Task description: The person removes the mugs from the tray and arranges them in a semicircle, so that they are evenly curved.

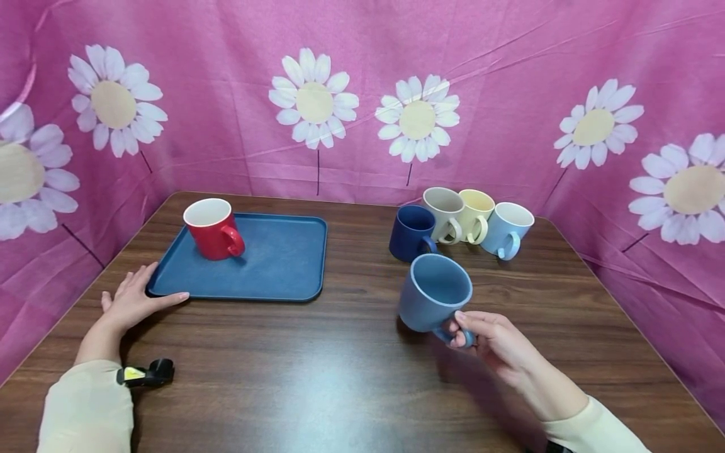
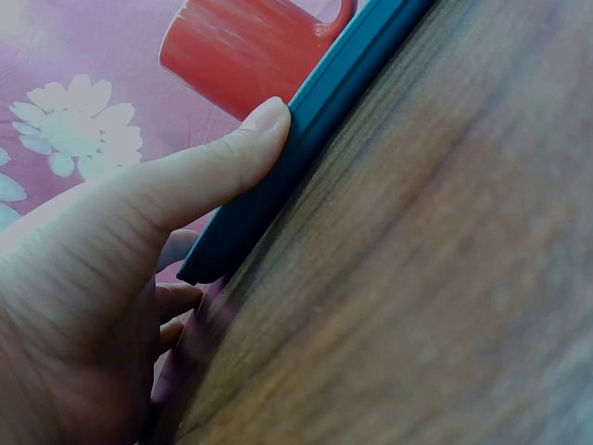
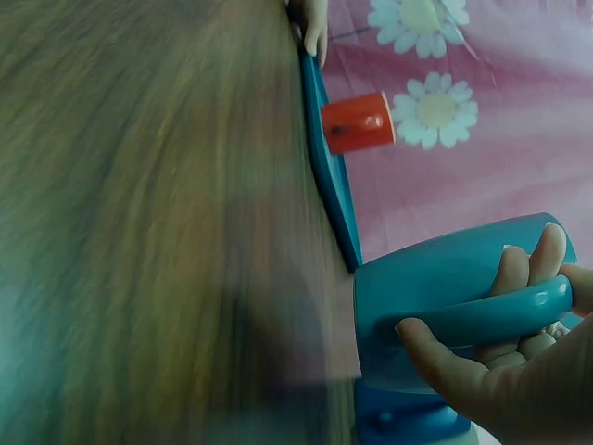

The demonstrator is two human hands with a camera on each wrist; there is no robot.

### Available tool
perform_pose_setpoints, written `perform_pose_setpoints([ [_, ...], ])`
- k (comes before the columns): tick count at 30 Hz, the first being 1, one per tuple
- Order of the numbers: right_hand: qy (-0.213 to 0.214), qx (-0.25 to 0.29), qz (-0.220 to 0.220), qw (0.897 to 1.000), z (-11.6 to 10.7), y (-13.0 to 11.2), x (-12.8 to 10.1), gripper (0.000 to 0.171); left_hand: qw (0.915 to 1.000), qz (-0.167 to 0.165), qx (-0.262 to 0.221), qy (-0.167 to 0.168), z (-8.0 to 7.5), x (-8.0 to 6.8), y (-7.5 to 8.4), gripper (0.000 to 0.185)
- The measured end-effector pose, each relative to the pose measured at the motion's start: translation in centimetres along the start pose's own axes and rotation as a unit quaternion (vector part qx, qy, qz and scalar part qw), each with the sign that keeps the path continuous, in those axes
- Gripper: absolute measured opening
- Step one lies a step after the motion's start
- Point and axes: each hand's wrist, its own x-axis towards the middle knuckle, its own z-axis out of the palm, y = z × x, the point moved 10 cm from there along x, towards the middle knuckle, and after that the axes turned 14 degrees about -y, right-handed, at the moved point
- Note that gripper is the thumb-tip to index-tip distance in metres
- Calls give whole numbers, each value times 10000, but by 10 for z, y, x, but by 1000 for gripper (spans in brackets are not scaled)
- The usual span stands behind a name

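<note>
My right hand (image 1: 481, 336) grips a mid-blue mug (image 1: 433, 292) by its handle and holds it tilted above the wooden table (image 1: 340, 377); in the right wrist view the fingers (image 3: 519, 278) curl through the handle of the mug (image 3: 435, 297). A red mug (image 1: 212, 228) stands upright on the far left part of a blue tray (image 1: 283, 264). My left hand (image 1: 133, 299) lies flat on the table at the tray's near left corner, its thumb (image 2: 222, 158) pressed along the tray's rim (image 2: 306, 130). The red mug (image 2: 241, 51) shows behind it.
Several mugs stand grouped at the back right: a dark blue one (image 1: 412, 231), a cream one (image 1: 444, 214), a yellow one (image 1: 477, 215) and a light blue one (image 1: 510, 229). Pink daisy-print cloth (image 1: 362, 94) walls the table on three sides.
</note>
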Motion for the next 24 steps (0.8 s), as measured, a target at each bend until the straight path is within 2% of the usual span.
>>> perform_pose_setpoints([
  [6,11,232,-47,9997,-18,1,-20,28,10000,-13,-50,-39,0,0,0,96],
  [13,437,398,-124,9982,-47,-1,-47,31,10000,-47,-1,-2,-1,1,-1,97],
  [17,458,501,-231,9974,-63,-4,-57,34,10000,-29,1,3,-1,0,-1,96],
  [24,406,1148,-385,9918,-94,-7,-72,38,10000,-23,-7,-5,-1,0,0,96],
])
